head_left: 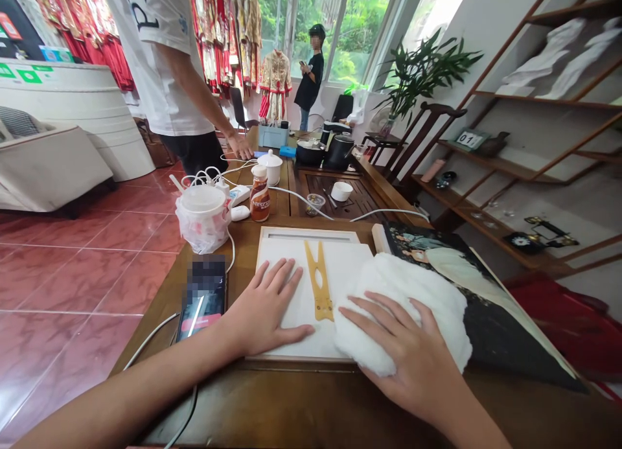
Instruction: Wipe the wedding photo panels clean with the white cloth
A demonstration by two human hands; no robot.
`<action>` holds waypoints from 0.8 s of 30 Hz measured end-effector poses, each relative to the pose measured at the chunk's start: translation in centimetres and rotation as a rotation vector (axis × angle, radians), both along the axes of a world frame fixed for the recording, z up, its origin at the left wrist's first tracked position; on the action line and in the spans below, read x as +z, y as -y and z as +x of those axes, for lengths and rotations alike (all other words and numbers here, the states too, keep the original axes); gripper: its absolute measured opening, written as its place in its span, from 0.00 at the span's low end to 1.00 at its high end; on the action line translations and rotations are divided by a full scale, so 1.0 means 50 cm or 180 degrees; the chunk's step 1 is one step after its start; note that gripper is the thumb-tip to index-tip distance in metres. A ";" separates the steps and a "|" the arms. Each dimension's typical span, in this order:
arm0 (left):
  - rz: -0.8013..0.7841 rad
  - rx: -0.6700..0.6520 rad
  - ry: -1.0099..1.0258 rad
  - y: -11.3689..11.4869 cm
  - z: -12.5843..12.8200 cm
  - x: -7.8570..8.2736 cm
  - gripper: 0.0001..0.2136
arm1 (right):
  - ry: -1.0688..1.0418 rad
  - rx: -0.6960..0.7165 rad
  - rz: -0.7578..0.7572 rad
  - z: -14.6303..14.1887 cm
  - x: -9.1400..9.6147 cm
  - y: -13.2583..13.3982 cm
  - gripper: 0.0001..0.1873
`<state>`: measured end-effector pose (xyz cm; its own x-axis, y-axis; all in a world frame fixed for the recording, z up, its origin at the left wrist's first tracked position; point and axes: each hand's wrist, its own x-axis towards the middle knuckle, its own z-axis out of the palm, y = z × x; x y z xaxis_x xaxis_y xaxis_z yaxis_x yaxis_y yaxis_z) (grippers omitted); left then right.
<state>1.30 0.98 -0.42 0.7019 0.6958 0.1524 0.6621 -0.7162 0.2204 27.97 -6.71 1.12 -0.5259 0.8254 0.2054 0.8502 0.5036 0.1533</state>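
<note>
My left hand (275,300) lies flat with spread fingers on a white board (296,332) set on a wooden table. Just right of its fingers, a flat yellow piece (321,284) with two prongs and an oval hole rests on the board. My right hand (403,335) is on top of a thick pad of white fluffy wadding (437,293), fingers apart and slightly bent. The wadding overlaps the board's right side. Beneath the board's far edge, a pale wooden frame (311,234) shows.
Left of the board lies a phone (201,306) with a cable. Farther off stand a white tub (201,203) in plastic, a brown bottle (260,196) and a lidded white cup (270,167). A dark framed picture (505,332) leans at right. A person (165,80) stands at the table's left side.
</note>
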 end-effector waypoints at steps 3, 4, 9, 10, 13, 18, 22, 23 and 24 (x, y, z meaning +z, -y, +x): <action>0.0038 0.0009 0.0008 0.000 0.000 -0.003 0.42 | 0.0051 0.0129 -0.0080 -0.015 0.001 0.007 0.33; 0.0045 0.0006 0.0016 0.000 -0.001 -0.004 0.42 | 0.0091 0.0212 -0.0154 -0.023 0.003 0.012 0.33; 0.0022 0.0005 -0.0003 0.001 -0.001 -0.003 0.41 | 0.0182 0.0556 -0.0432 -0.045 0.016 0.029 0.37; 0.0017 0.0008 -0.0013 0.001 -0.001 -0.003 0.41 | 0.0154 0.0537 -0.0441 -0.044 0.017 0.028 0.36; 0.0054 0.0009 0.0020 0.001 -0.001 -0.004 0.37 | -0.0066 0.0234 -0.0290 -0.038 0.013 0.022 0.30; 0.0097 0.0009 0.0061 0.000 -0.002 -0.009 0.34 | -0.0204 0.0096 -0.0016 -0.057 0.002 0.025 0.27; 0.0101 0.0020 0.0068 0.000 -0.002 -0.010 0.35 | -0.0202 0.0134 -0.0054 -0.070 0.004 0.024 0.28; 0.0101 0.0023 0.0067 -0.001 -0.002 -0.010 0.35 | -0.0220 0.0076 -0.0075 -0.070 0.005 0.022 0.27; 0.0095 0.0025 0.0058 -0.001 -0.001 -0.009 0.35 | -0.0241 0.0006 -0.0082 -0.070 0.007 0.020 0.26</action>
<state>1.23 1.01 -0.87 0.6933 0.6963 0.1859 0.6639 -0.7174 0.2110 24.46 -7.70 1.45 -0.5113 0.8299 0.2232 0.8579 0.5083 0.0756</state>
